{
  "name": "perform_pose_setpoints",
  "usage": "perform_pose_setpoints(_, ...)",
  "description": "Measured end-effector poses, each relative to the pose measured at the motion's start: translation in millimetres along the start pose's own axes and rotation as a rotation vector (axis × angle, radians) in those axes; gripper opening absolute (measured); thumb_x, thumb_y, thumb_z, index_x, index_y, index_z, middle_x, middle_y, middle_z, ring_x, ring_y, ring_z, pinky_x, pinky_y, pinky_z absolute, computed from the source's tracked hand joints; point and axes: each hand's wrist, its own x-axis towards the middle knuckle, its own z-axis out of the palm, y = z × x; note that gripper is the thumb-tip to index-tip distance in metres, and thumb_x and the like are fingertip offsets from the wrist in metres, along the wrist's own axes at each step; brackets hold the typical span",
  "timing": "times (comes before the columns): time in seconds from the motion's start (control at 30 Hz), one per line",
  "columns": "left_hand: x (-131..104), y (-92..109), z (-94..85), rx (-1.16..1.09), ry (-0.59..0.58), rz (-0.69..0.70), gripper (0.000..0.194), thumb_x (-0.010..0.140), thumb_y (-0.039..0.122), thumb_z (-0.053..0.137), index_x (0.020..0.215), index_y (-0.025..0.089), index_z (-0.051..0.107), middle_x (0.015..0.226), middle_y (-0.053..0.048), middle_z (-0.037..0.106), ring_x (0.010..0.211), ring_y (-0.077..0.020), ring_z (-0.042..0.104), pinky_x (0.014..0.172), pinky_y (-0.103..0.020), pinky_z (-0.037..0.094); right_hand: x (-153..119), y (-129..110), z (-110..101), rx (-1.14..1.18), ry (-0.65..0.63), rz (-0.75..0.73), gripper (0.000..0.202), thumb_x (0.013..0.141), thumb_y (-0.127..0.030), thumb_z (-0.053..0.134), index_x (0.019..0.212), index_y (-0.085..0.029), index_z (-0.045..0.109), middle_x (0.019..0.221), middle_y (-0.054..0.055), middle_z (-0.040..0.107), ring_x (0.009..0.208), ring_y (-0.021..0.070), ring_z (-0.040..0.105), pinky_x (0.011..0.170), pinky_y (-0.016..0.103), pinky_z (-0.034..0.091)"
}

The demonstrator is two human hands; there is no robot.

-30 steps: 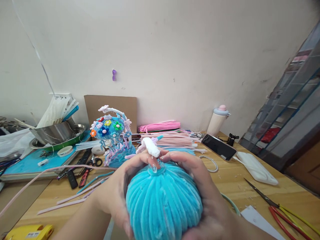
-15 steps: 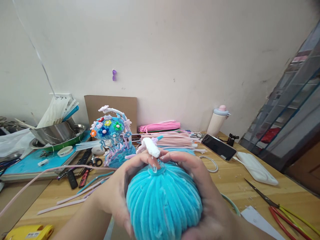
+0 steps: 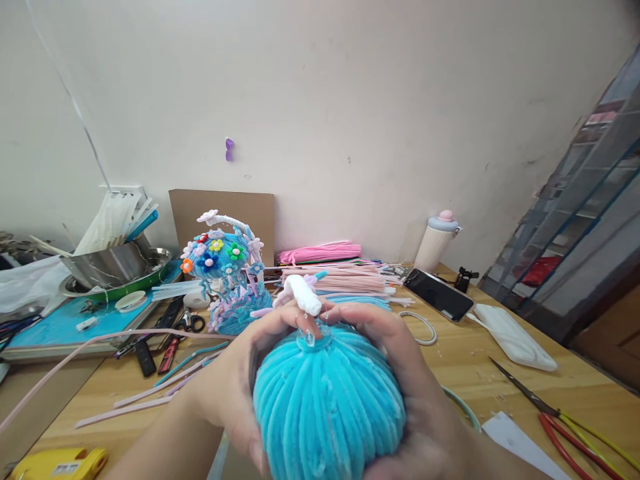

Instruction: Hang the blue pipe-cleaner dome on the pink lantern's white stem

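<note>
A bright blue ball of fuzzy pipe cleaners (image 3: 327,407), ribbed from top to bottom, is held low in front of me. My left hand (image 3: 237,393) wraps its left side, and my right hand (image 3: 420,407) grips its right side. Fingertips of both hands meet near the top, around a small ring with clear, glue-like blobs (image 3: 311,337). Just above the ring shows a white fuzzy curved stem (image 3: 304,295), with lilac and blue pieces behind it. Whether the stem touches the ball I cannot tell. The ball's underside is out of sight.
Behind stands a flower-covered blue pipe-cleaner ornament (image 3: 220,257). Bundles of pink pipe cleaners (image 3: 320,253) lie along the wall. To the right are a phone (image 3: 437,293), a white power bank (image 3: 515,337), large scissors (image 3: 545,403) and a bottle (image 3: 436,240). A metal bowl (image 3: 113,267) sits left; a yellow tool (image 3: 60,463) lies front left.
</note>
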Motion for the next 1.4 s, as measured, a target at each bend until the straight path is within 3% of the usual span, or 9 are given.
perform_pose_setpoints(0.27, -1, -3, -6.8, -0.047, -0.066, 0.003, 0.074, 0.051, 0.049, 0.085, 0.115, 0.028, 0.055, 0.135, -0.009, 0.045, 0.128, -0.0388, 0.040, 0.103, -0.054, 0.035, -4, -5, 1, 0.048, 0.008, 0.158, 0.082, 0.061, -0.058, 0.076, 0.131, -0.035, 0.038, 0.138, 0.006, 0.044, 0.124, 0.0331, 0.047, 0.102, 0.048, 0.042)
perform_pose_setpoints(0.37, -5, -1, -13.2, -0.029, -0.067, -0.005, 0.082, 0.052, 0.044, 0.086, 0.125, 0.032, 0.049, 0.137, -0.008, 0.042, 0.131, -0.0381, 0.036, 0.106, -0.053, 0.032, -5, -3, -1, -0.004, -0.004, 0.144, 0.088, 0.059, -0.053, 0.081, 0.132, -0.036, 0.036, 0.137, 0.006, 0.043, 0.122, 0.0324, 0.048, 0.100, 0.046, 0.045)
perform_pose_setpoints(0.5, -16, 5, -17.2, 0.034, 0.007, -0.035, 0.088, 0.057, 0.047, 0.083, 0.133, 0.033, 0.042, 0.144, -0.009, 0.037, 0.137, -0.0369, 0.026, 0.110, -0.052, 0.025, -2, 3, -7, -0.166, -0.033, 0.064, 0.096, 0.055, -0.048, 0.084, 0.135, -0.036, 0.032, 0.140, 0.006, 0.039, 0.128, 0.0335, 0.040, 0.107, 0.047, 0.036)
perform_pose_setpoints(0.67, -35, 5, 0.4, 0.129, 0.197, -0.161, 0.089, 0.061, 0.046, 0.080, 0.138, 0.031, 0.038, 0.151, -0.009, 0.031, 0.137, -0.0363, 0.028, 0.105, -0.045, 0.036, -4, 6, -15, -0.285, -0.091, -0.027, 0.100, 0.056, -0.047, 0.084, 0.138, -0.033, 0.027, 0.142, 0.008, 0.033, 0.135, 0.0328, 0.030, 0.112, 0.047, 0.028)
perform_pose_setpoints(0.77, -41, 2, 17.3, 0.152, 0.286, -0.194, 0.080, 0.067, 0.046, 0.077, 0.137, 0.031, 0.040, 0.149, -0.010, 0.035, 0.133, -0.0352, 0.036, 0.099, -0.041, 0.042, -10, 4, -16, -0.286, -0.099, -0.014, 0.100, 0.057, -0.047, 0.084, 0.138, -0.032, 0.028, 0.143, 0.009, 0.034, 0.135, 0.0324, 0.030, 0.112, 0.048, 0.027)
perform_pose_setpoints(0.97, -50, -7, 35.7, 0.158, 0.381, -0.128, 0.072, 0.071, 0.042, 0.074, 0.135, 0.028, 0.044, 0.143, -0.011, 0.045, 0.129, -0.0336, 0.043, 0.096, -0.038, 0.044, -24, 1, -14, -0.249, -0.060, -0.008, 0.096, 0.058, -0.051, 0.082, 0.137, -0.033, 0.031, 0.143, 0.008, 0.035, 0.135, 0.0314, 0.031, 0.111, 0.048, 0.028)
perform_pose_setpoints(1.17, -56, -16, 43.1, 0.128, 0.474, -0.089, 0.067, 0.072, 0.040, 0.074, 0.132, 0.026, 0.049, 0.134, -0.011, 0.055, 0.130, -0.0328, 0.042, 0.103, -0.042, 0.038, -37, 2, -12, -0.222, -0.039, 0.070, 0.093, 0.062, -0.043, 0.082, 0.138, -0.032, 0.030, 0.146, 0.010, 0.033, 0.134, 0.0295, 0.034, 0.109, 0.046, 0.031)
perform_pose_setpoints(1.4, -63, -23, 49.5, 0.132, 0.504, -0.060, 0.066, 0.076, 0.043, 0.069, 0.135, 0.026, 0.046, 0.137, -0.012, 0.052, 0.128, -0.0320, 0.044, 0.103, -0.042, 0.037, -48, 7, -10, -0.151, 0.002, 0.072, 0.092, 0.061, -0.047, 0.081, 0.137, -0.032, 0.031, 0.146, 0.010, 0.034, 0.135, 0.0283, 0.034, 0.108, 0.046, 0.032)
